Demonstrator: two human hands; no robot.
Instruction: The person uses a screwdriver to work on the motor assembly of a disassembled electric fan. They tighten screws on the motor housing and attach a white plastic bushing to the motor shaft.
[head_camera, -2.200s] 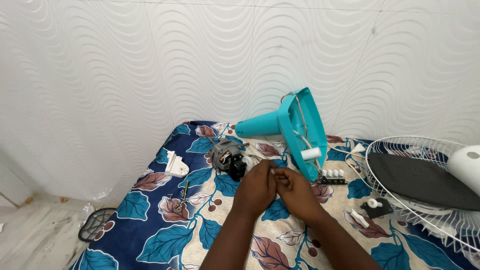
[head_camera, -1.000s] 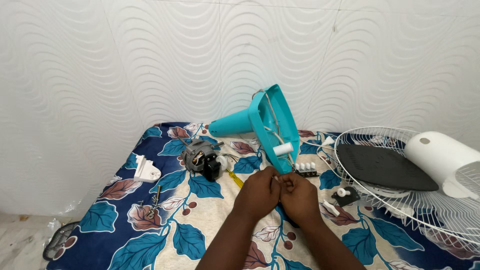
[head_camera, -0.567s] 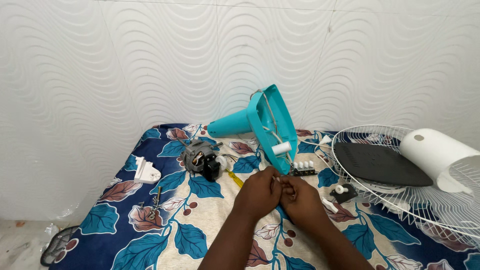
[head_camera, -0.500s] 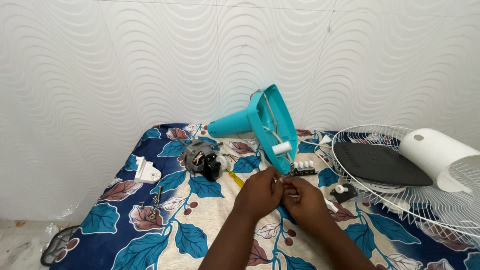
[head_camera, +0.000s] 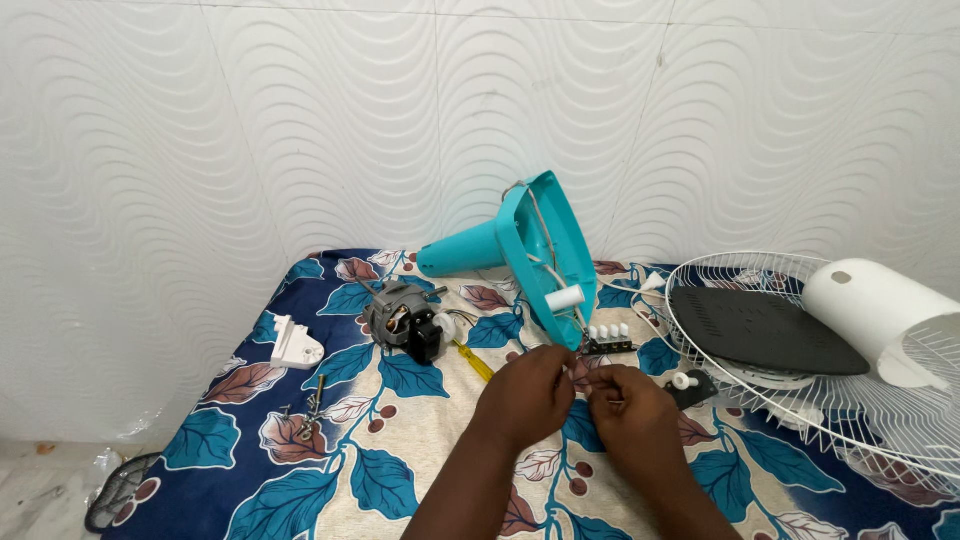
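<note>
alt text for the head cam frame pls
Left hand and right hand meet, fingers pinched together over a blue floral-print cloth, with a teal plastic fan housing, grey fan motor and white wire fan grille nearby.

head view, looking down, close over table (head_camera: 300, 470)

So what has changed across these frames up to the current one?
The two hands have drawn slightly apart: the left hand and the right hand were pressed together earlier and now show a small gap, fingertips still pinching something too small to identify. The teal fan housing, motor and wire grille lie where they did.
</note>
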